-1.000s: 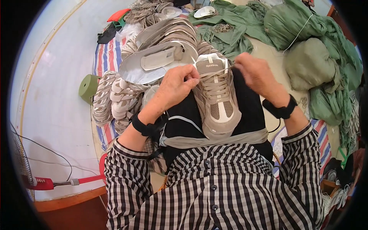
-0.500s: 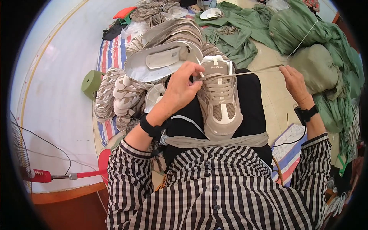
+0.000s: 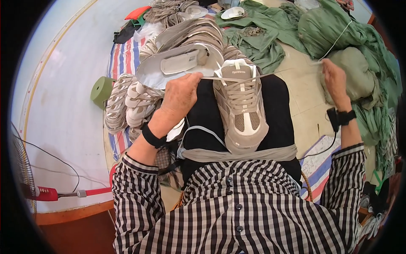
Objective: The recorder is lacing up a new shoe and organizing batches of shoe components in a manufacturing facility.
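Lacing step: your left hand [image 3: 182,95], right hand [image 3: 335,80] each pinch lace [image 3: 235,97], stretched across shoe [image 3: 246,131]; next likely needs even tension.

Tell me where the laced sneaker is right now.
In the head view, the sneaker sits just right of centre on the person's black-clad lap, between the left hand and right hand, toe toward the checked shirt.

Taupe sneaker [image 3: 242,120] with off-white bits, mesh toe and a pale strip down the front, sitting mid-frame with its toe toward the bottom edge. Flat beige lace [image 3: 244,95] runs in rows, ends pulled out near the tongue: left's pretty level, right slants toward upper right.
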